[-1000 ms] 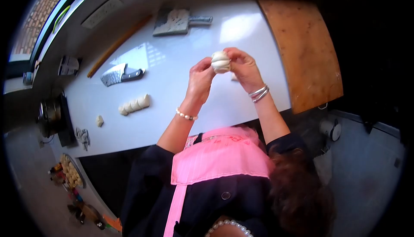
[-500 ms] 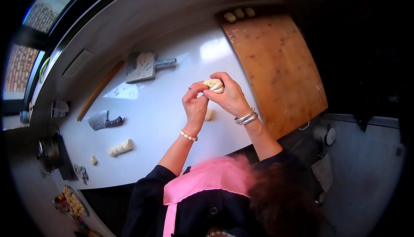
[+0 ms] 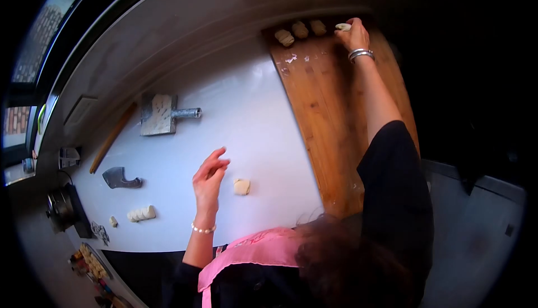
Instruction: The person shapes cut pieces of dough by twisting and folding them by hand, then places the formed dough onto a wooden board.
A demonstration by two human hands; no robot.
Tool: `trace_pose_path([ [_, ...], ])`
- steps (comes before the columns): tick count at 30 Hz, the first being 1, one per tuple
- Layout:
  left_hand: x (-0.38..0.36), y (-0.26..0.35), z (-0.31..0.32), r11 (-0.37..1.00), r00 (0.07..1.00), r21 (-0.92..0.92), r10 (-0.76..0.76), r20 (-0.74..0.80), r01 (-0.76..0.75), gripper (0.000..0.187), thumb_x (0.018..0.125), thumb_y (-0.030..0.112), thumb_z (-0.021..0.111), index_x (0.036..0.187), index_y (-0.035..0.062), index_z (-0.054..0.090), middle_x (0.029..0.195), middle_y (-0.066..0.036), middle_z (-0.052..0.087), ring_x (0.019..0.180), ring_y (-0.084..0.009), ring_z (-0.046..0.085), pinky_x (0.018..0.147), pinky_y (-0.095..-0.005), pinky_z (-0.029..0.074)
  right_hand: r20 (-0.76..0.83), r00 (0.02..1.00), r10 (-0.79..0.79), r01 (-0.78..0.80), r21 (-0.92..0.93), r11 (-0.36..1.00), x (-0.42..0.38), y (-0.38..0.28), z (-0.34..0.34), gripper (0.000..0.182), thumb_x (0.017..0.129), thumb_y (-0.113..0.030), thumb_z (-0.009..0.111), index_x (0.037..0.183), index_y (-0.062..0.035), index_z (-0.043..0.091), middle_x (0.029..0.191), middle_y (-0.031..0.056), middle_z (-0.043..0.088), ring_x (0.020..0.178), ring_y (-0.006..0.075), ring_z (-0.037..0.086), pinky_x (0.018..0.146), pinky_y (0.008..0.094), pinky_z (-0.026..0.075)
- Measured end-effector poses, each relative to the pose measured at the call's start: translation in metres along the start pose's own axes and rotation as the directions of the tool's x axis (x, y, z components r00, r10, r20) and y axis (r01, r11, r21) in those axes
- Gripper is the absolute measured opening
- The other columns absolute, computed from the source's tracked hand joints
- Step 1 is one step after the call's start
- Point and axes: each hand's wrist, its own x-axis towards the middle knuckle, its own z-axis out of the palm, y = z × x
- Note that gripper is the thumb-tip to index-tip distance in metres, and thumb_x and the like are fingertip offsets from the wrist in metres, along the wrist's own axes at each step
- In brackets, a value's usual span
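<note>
At the far end of the wooden board [image 3: 330,134], my right hand [image 3: 354,36] has its fingers closed on a pale twisted dough roll [image 3: 343,27]. To the left of it, three shaped dough rolls [image 3: 300,29] sit in a row along the board's far edge. My left hand [image 3: 208,178] hovers over the white counter [image 3: 252,123] with nothing in it, its fingers loosely apart. Just right of that hand lies a single piece of dough [image 3: 241,187]. A cut log of dough [image 3: 141,214] and a small dough scrap [image 3: 113,222] rest on the counter further left.
A cleaver [image 3: 120,178] lies left of my left hand. Beyond it are a flat square metal tool with a handle [image 3: 159,116] and a long rolling pin [image 3: 114,138]. A pot [image 3: 59,207] stands at the left edge, above a tray of small pale pieces [image 3: 95,260].
Both hands held the dough roll together over the counter. My right hand has carried it to the board's far end, while my left hand has let go and moved left and nearer me.
</note>
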Motion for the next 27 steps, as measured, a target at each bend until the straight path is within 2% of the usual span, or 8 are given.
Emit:
trace_pose_path([
  [6, -0.015, -0.016, -0.033, 0.989, 0.965, 0.018, -0.140, -0.223, 0.148, 0.018, 0.078, -0.007, 0.051, 0.090, -0.0045, 0.064, 0.120, -0.015, 0.057, 0.093, -0.0173, 0.060, 0.084, -0.0296, 0.049, 0.067, 0.995, -0.073, 0.083, -0.161, 0.984, 0.050, 0.026, 0.041, 0.043, 0.066, -0.025, 0.072, 0.098, -0.0007, 0.058, 0.102, 0.0235, 0.061, 0.098, 0.0406, 0.057, 0.083, 0.0457, 0.046],
  [11, -0.024, -0.020, -0.048, 0.971, 0.938, 0.025, -0.222, -0.266, 0.237, 0.028, 0.079, -0.006, 0.046, 0.101, -0.0027, 0.063, 0.118, -0.015, 0.058, 0.092, -0.0169, 0.059, 0.084, -0.0295, 0.048, 0.279, 0.944, -0.178, 0.304, -0.516, 0.801, 0.056, 0.042, 0.060, 0.025, 0.086, -0.018, 0.045, 0.092, -0.0044, 0.066, 0.098, 0.0215, 0.064, 0.092, 0.0372, 0.062, 0.080, 0.0468, 0.050],
  [14, -0.024, -0.033, -0.069, 0.901, 0.920, -0.321, -0.356, -0.163, 0.291, 0.024, 0.080, -0.006, 0.049, 0.099, -0.0025, 0.064, 0.117, -0.014, 0.059, 0.091, -0.0160, 0.060, 0.082, -0.0284, 0.048, 0.525, 0.837, -0.156, 0.465, -0.530, 0.710, 0.112, 0.121, 0.101, 0.037, 0.093, -0.027, 0.036, 0.103, -0.0031, 0.062, 0.109, 0.0241, 0.059, 0.100, 0.0353, 0.058, 0.085, 0.0449, 0.047],
  [17, -0.042, -0.041, -0.087, 0.910, 0.935, -0.377, -0.273, -0.228, 0.174, 0.022, 0.080, -0.005, 0.051, 0.097, -0.0023, 0.064, 0.114, -0.012, 0.061, 0.090, -0.0152, 0.060, 0.080, -0.0273, 0.048, 0.434, 0.582, -0.688, 0.807, -0.414, 0.421, 0.177, 0.202, 0.136, 0.053, 0.089, -0.036, 0.047, 0.123, 0.0050, 0.050, 0.126, 0.0260, 0.049, 0.117, 0.0333, 0.049, 0.096, 0.0403, 0.040],
  [18, -0.052, -0.043, -0.093, 0.939, 0.933, -0.322, -0.220, -0.283, 0.123, 0.021, 0.080, -0.004, 0.051, 0.097, -0.0023, 0.064, 0.113, -0.012, 0.062, 0.090, -0.0149, 0.060, 0.080, -0.0269, 0.048, 0.464, 0.691, -0.554, 0.693, -0.209, 0.690, 0.170, 0.189, 0.115, 0.056, 0.087, -0.031, 0.053, 0.129, 0.0047, 0.043, 0.133, 0.0253, 0.043, 0.126, 0.0293, 0.041, 0.104, 0.0358, 0.031],
  [22, -0.069, -0.081, -0.148, 0.982, 0.851, -0.180, -0.043, -0.524, -0.061, 0.020, 0.081, -0.004, 0.052, 0.097, -0.0034, 0.064, 0.107, -0.012, 0.064, 0.089, -0.0146, 0.061, 0.080, -0.0266, 0.048, 0.294, 0.897, -0.328, 0.386, -0.163, 0.908, 0.149, 0.160, 0.052, 0.062, 0.084, -0.033, 0.060, 0.129, 0.0057, 0.043, 0.130, 0.0202, 0.048, 0.121, 0.0279, 0.046, 0.100, 0.0333, 0.035],
  [25, -0.090, -0.105, -0.210, 0.980, 0.632, -0.110, 0.021, -0.774, -0.167, 0.019, 0.081, -0.004, 0.051, 0.096, -0.0031, 0.064, 0.103, -0.011, 0.065, 0.089, -0.0148, 0.061, 0.080, -0.0266, 0.048, 0.134, 0.951, -0.278, 0.195, 0.437, 0.878, 0.052, 0.055, 0.025, 0.045, 0.084, -0.020, 0.065, 0.123, -0.0021, 0.053, 0.120, 0.0150, 0.058, 0.108, 0.0228, 0.055, 0.096, 0.0301, 0.041],
  [27, -0.097, -0.105, -0.242, 0.983, 0.534, -0.103, -0.006, -0.845, -0.152, 0.020, 0.082, -0.003, 0.051, 0.097, -0.0026, 0.063, 0.103, -0.011, 0.064, 0.090, -0.0158, 0.060, 0.082, -0.0272, 0.048, 0.192, 0.857, -0.478, 0.338, 0.490, 0.804, -0.096, -0.083, 0.006, 0.035, 0.084, -0.015, 0.065, 0.117, -0.0041, 0.059, 0.118, 0.0113, 0.059, 0.105, 0.0170, 0.057, 0.093, 0.0297, 0.044],
])
